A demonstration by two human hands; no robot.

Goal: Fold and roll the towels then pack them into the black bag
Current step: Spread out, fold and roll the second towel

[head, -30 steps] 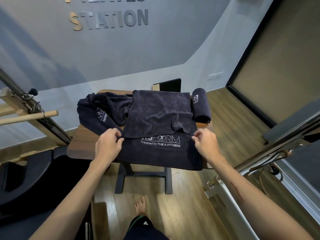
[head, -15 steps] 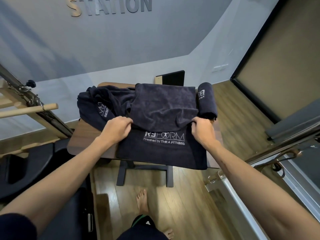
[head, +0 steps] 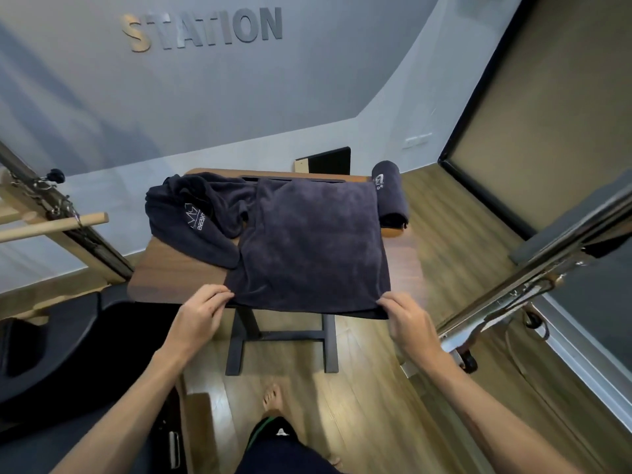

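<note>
A dark navy towel lies folded over on the wooden table, its near edge at the table's front. My left hand pinches its near left corner. My right hand pinches its near right corner. A crumpled towel with white lettering lies at the table's left. A rolled towel sits at the far right edge. No black bag can be made out with certainty.
A black-and-wood board leans against the wall behind the table. Wooden and metal exercise frames stand at the left and right. A black padded seat is at the lower left. My bare foot stands on the wooden floor.
Both hands pulled the towel's folded layer toward me, down to the front edge. The white logo on the lower layer is now covered.
</note>
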